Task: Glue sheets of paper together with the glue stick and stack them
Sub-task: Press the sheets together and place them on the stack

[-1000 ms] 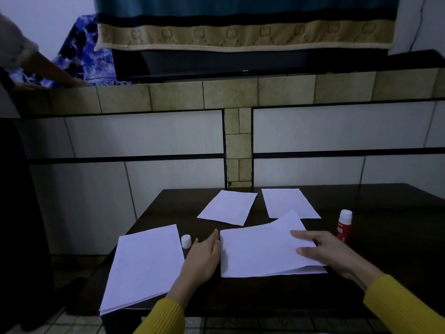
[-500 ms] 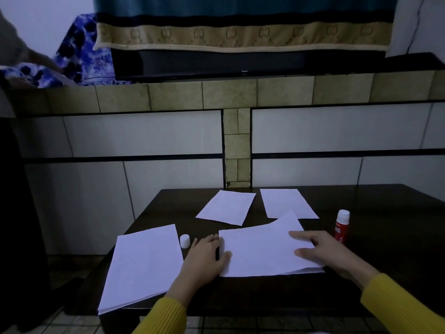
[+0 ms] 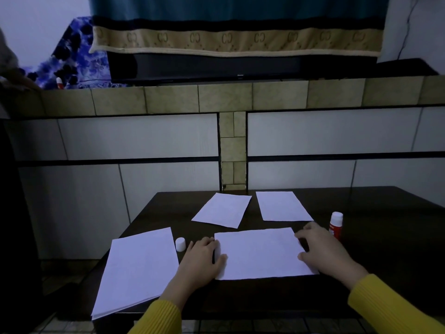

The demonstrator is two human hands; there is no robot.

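Observation:
A white sheet of paper (image 3: 260, 253) lies flat on the dark table (image 3: 385, 249) in front of me. My left hand (image 3: 201, 259) rests at its left edge, thumb on the paper. My right hand (image 3: 321, 251) presses its right edge with spread fingers. A red glue stick (image 3: 335, 224) stands upright, uncapped, just behind my right hand. Its white cap (image 3: 180, 244) sits left of my left hand. A stack of white sheets (image 3: 137, 268) lies at the near left, overhanging the table edge. Two single sheets lie further back, one at the centre (image 3: 222, 209) and one to its right (image 3: 281, 206).
A tiled wall with a ledge (image 3: 216, 97) rises right behind the table. A draped cloth (image 3: 236, 39) hangs over a dark screen on the ledge. At the far left another person's hand (image 3: 14, 78) rests on the ledge near a second glue stick (image 3: 59, 83).
The raised right side of the sheet has come down flat on the table. My right hand slid to its right edge, and my left hand closed in on its left edge.

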